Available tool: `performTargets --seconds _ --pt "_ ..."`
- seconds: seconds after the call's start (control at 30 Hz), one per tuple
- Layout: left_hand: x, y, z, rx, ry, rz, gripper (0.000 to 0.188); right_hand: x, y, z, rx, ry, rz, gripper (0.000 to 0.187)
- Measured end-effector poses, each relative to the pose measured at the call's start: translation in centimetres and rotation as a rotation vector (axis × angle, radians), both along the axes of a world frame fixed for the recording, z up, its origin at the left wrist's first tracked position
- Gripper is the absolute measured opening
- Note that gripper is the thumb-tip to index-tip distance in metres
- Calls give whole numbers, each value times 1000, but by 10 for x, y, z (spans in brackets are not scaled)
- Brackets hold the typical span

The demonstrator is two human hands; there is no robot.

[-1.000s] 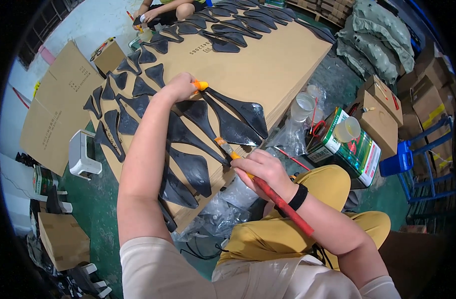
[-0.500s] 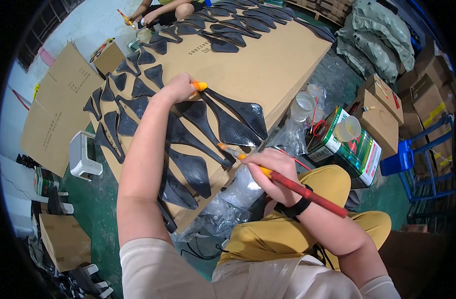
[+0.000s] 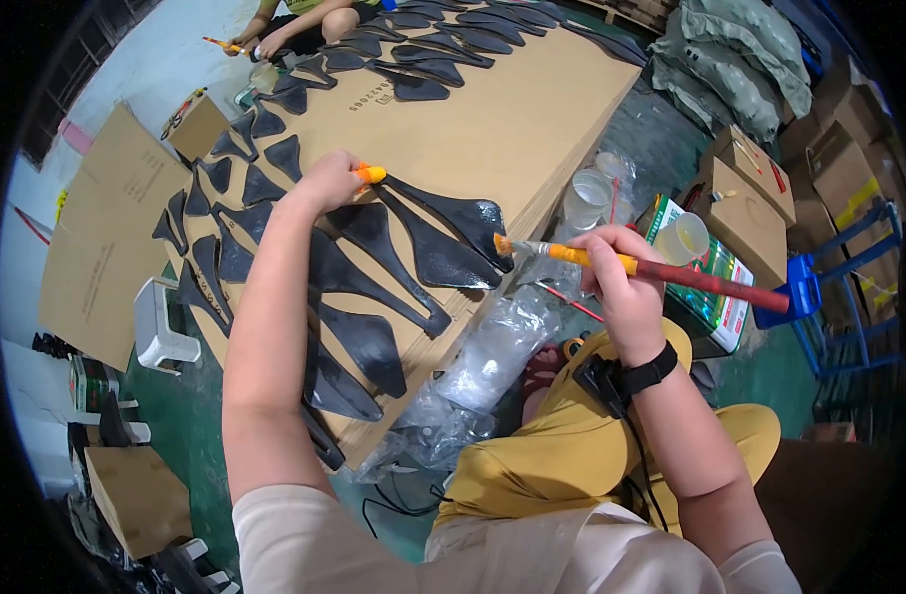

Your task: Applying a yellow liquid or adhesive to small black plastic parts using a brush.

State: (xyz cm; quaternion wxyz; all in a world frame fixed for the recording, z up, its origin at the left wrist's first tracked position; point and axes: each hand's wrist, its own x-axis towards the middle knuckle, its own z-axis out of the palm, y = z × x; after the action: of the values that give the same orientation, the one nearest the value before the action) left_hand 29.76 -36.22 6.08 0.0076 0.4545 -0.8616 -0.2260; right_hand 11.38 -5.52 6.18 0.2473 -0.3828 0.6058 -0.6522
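My left hand [image 3: 326,184], with orange finger covers on its fingertips, pinches the narrow end of a glossy black forked piece [image 3: 449,247]. The piece lies at the near right part of the cardboard-topped surface, its two broad blades spreading toward the edge. In my right hand [image 3: 621,282] is a paintbrush [image 3: 671,274] with a red and yellow handle. Its bristles are by the outer blade's wide end; whether they touch it I cannot tell. Beside my left forearm lie several more black pieces [image 3: 366,346] of similar shape.
A clear cup [image 3: 682,241] stands on a green tin [image 3: 718,307] at right, near another clear tub [image 3: 587,198]. Plastic wrap [image 3: 498,366] bunches below the table edge. Across the cardboard [image 3: 512,114], another person's hand [image 3: 273,45] works near a brush. A white stool [image 3: 166,327] stands left.
My right hand has moved right and up, carrying the brush from the inner blade's near edge to the outer blade's wide end. My left hand keeps its hold while the view shifts slightly.
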Motion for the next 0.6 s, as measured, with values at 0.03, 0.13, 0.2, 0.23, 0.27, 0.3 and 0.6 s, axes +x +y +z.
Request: performTargets --seconds 0.03,0.13,0.2,0.23,0.27,0.3,0.6 --pt "-2 0 1 -11 -40 -18 22 -2 1 0 32 12 16 16" --pt "-5 8 2 -22 34 25 20 -7 2 -6 53 53 23 17" --pt "-4 0 -4 -32 25 -6 19 -7 2 -12 34 188 67 15" --pt "-1 -3 -7 -46 14 -30 19 -5 2 -9 65 224 84 13" --pt "2 -6 -9 -45 11 -28 19 -3 1 -7 65 221 86 13" --pt "1 -5 -8 -53 14 -40 19 -3 2 -6 59 293 118 12" --pt "-4 0 -3 -42 -53 0 22 -3 -4 -5 -92 710 256 7"
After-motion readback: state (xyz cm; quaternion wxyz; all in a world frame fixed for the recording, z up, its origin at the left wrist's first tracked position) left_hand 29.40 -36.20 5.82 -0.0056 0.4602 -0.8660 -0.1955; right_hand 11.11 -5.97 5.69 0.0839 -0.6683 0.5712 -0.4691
